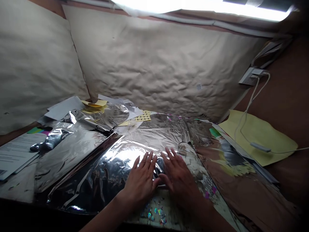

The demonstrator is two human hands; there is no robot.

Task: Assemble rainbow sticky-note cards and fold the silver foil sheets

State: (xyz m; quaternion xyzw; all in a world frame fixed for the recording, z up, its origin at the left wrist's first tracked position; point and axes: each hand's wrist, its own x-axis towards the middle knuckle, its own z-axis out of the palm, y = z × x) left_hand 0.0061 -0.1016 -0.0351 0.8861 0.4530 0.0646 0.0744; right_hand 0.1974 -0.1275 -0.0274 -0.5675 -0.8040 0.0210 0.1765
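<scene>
A shiny silver plastic film [106, 170], creased and bag-like, lies across the front of the worktable. My left hand [141, 180] rests flat near its right side, palm down with the fingers stretched forward. Beside it, my right hand [178, 175] is also palm down and open, by the film's right edge. The two thumbs come close together, and neither hand grips anything. Below them, small iridescent scraps [158, 214] lie on the worn table surface.
Scissors [103, 130] with dark handles lie left of centre. Printed sheets [18, 154] are at far left, and a yellow sticker sheet [143, 116] sits at the back. On the right are yellow paper [265, 138], a white cable with an inline switch [260, 147] and a wall socket [249, 76].
</scene>
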